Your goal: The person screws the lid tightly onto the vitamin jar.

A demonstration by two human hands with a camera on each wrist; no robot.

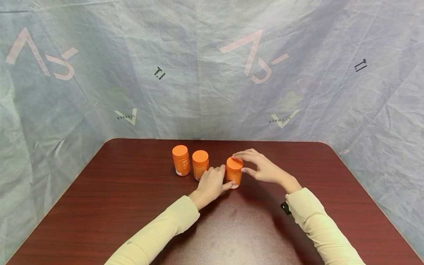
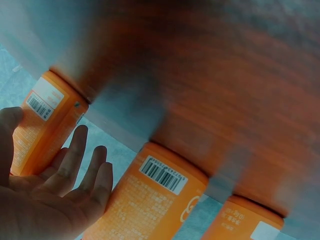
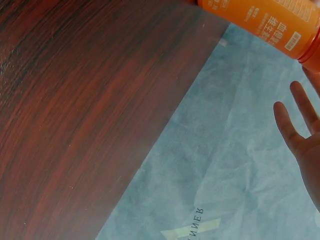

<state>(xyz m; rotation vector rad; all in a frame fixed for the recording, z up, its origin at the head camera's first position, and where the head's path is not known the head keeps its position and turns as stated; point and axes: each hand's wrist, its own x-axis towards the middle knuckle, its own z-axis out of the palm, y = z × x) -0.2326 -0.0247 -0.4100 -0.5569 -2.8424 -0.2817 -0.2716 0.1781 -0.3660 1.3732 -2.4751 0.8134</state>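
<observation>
Three orange bottles with orange screw caps stand in a row on a dark red-brown table. My left hand (image 1: 209, 186) holds the body of the right-hand bottle (image 1: 234, 179), its thumb across the front. That bottle's barcode label shows between thumb and fingers in the left wrist view. At its cap (image 1: 235, 164), my right hand (image 1: 265, 167) spans the lid, fingertips over the top edge and thumb at the side. Other fingers of the right hand (image 3: 311, 145) stretch out apart from the bottle. The middle bottle (image 1: 200, 162) stands just beside the left hand's knuckles.
The left-hand bottle (image 1: 181, 162) stands beside the middle one. A grey-blue printed cloth (image 1: 198, 73) hangs behind the table (image 1: 116, 191) and along its sides. Something small and black (image 1: 285, 208) shows at the right sleeve's cuff.
</observation>
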